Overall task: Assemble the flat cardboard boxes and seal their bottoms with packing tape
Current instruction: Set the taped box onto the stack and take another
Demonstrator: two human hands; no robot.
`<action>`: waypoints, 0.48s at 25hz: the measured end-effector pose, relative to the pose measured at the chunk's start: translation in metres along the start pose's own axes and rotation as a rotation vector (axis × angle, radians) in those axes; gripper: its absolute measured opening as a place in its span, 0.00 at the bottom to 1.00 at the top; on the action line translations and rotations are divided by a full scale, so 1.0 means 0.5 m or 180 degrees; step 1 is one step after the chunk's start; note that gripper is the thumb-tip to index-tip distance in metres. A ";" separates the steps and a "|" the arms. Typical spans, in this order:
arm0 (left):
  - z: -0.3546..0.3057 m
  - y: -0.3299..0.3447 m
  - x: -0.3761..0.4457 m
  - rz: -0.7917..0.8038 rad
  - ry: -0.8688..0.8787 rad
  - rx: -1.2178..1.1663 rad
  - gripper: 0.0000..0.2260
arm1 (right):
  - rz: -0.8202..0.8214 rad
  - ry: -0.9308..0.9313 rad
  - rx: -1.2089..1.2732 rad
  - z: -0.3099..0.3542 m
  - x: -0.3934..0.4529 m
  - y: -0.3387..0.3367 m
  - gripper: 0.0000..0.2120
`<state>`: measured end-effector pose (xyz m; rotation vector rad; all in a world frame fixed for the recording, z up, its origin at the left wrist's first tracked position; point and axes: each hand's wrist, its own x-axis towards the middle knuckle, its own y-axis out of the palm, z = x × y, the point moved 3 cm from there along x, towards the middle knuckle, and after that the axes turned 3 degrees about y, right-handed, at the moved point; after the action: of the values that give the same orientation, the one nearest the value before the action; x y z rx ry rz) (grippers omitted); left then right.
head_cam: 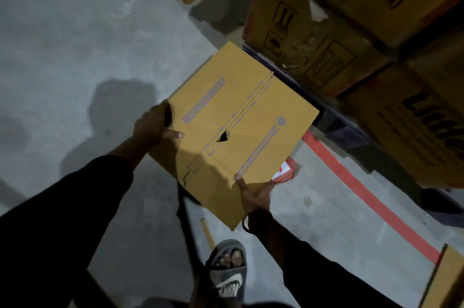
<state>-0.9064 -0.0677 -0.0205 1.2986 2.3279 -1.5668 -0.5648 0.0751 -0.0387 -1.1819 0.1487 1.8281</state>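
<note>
A yellow-brown cardboard box (238, 117) with purple printed lines is held up in front of me above the floor. Its flaps are folded shut along a centre seam, where a small dark gap shows. My left hand (157, 123) grips the box's left edge, thumb lying on the top face. My right hand (253, 193) holds the near right edge, thumb pressed on top and fingers underneath. No tape roll is in view.
Stacked printed cartons (351, 31) fill the upper right. A red floor line (364, 192) runs diagonally beside them. A small red and white item (285, 169) lies under the box's corner. Another carton's corner (444, 280) shows at bottom right. My sandalled foot (228, 270) stands on grey concrete.
</note>
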 end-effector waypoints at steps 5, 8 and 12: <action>-0.120 0.049 -0.106 -0.0674 -0.0009 0.1139 0.46 | 0.0122 0.0008 0.0054 0.020 -0.018 -0.001 0.64; -0.237 0.087 -0.210 -0.0861 0.0264 0.0960 0.41 | 0.0240 0.0296 0.0026 0.076 -0.032 -0.050 0.75; -0.413 0.115 -0.388 -0.0841 0.0553 0.0759 0.29 | 0.0188 -0.0072 -0.0164 0.172 -0.112 -0.180 0.62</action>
<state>-0.6631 -0.0157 0.1268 1.2584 2.5730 -1.9349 -0.5480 0.1367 0.0819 -1.2034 0.1255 1.9064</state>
